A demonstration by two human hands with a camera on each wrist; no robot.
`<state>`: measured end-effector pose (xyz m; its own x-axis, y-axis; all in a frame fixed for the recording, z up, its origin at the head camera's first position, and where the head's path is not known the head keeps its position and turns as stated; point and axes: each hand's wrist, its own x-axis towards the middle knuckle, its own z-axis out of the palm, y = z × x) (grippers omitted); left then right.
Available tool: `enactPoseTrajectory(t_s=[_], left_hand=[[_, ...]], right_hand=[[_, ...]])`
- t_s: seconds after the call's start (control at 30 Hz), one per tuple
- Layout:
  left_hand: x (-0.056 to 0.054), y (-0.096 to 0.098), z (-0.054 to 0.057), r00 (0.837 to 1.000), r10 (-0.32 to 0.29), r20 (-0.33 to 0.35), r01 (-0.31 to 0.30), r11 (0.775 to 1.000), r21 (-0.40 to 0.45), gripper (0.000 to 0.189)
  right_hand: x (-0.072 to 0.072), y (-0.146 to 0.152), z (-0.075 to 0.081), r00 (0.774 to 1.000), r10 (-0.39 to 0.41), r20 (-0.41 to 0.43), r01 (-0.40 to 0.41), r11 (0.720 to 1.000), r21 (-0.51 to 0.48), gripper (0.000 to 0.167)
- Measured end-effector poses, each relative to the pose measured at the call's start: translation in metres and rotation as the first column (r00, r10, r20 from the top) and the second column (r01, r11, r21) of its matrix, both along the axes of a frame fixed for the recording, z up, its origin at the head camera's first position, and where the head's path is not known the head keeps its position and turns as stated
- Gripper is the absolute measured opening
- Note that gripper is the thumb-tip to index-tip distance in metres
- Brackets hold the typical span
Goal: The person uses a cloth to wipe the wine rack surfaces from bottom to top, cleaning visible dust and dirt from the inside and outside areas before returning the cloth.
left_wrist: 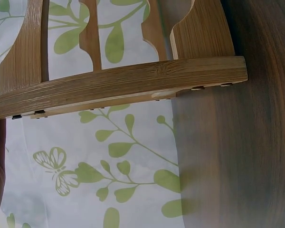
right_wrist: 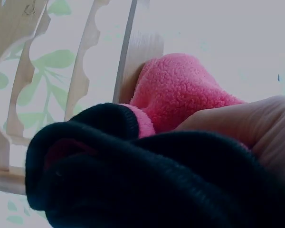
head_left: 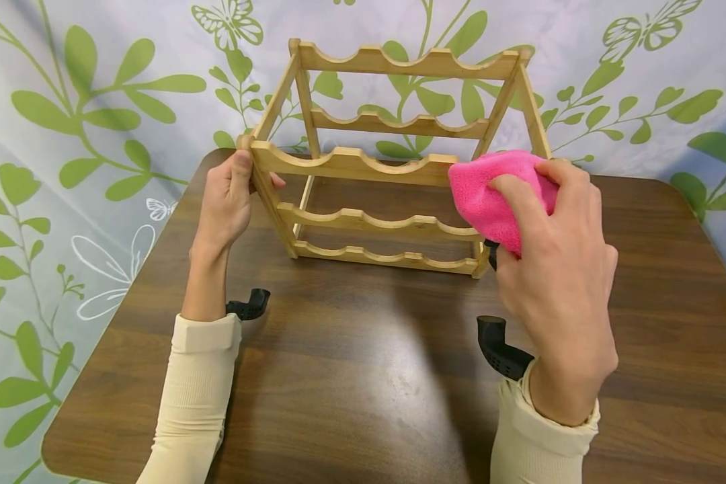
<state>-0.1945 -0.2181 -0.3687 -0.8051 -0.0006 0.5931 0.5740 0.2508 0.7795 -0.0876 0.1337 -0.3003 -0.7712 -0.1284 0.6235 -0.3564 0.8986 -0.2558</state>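
A light wooden wine rack (head_left: 363, 163) with scalloped rails stands on the table. At its upper left front corner my left hand (head_left: 230, 191) grips the post, thumb on the near side. My right hand (head_left: 559, 259) holds a bunched pink fleecy cloth (head_left: 499, 191) against the right end of the front top rail, covering that corner. In the right wrist view the pink cloth (right_wrist: 180, 88) lies by a wooden upright, and dark folded fabric (right_wrist: 133, 175) hangs in front. A side post (left_wrist: 133, 83) of the rack crosses the left wrist view.
The brown wood-grain table (head_left: 351, 376) has rounded corners. Behind it hangs a pale curtain (head_left: 121, 101) with green leaves and butterflies. Black curved pieces (head_left: 502, 349) stick out at both wrists, beside cream sleeves (head_left: 193, 383).
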Motion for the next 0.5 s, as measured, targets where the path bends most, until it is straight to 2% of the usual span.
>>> enactPoseTrajectory(t_s=[0.1, 0.17, 0.27, 0.33, 0.5], left_hand=[[0.001, 0.0, -0.001, 1.0, -0.003, 0.0, 0.003, 1.0, 0.002, 0.053], [0.001, 0.0, -0.001, 1.0, -0.005, -0.005, 0.005, 1.0, 0.002, 0.053], [0.001, 0.001, -0.001, 1.0, -0.013, -0.012, 0.013, 1.0, 0.004, 0.057], [0.0, 0.001, -0.001, 1.0, -0.014, -0.012, 0.014, 1.0, 0.009, 0.058], [-0.001, 0.001, -0.001, 1.0, -0.013, -0.001, 0.013, 1.0, 0.022, 0.056]], right_hand=[[0.0, -0.001, 0.0, 0.999, 0.019, -0.04, -0.021, 0.999, -0.033, 0.058], [-0.001, -0.005, 0.0, 0.994, 0.052, -0.101, -0.058, 0.996, -0.063, 0.054], [-0.004, -0.019, 0.0, 0.962, 0.127, -0.243, -0.16, 0.979, -0.125, 0.041], [-0.006, -0.033, -0.001, 0.918, 0.193, -0.346, -0.254, 0.957, -0.14, 0.032], [-0.013, -0.076, -0.014, 0.765, 0.349, -0.541, -0.465, 0.881, -0.089, 0.025]])
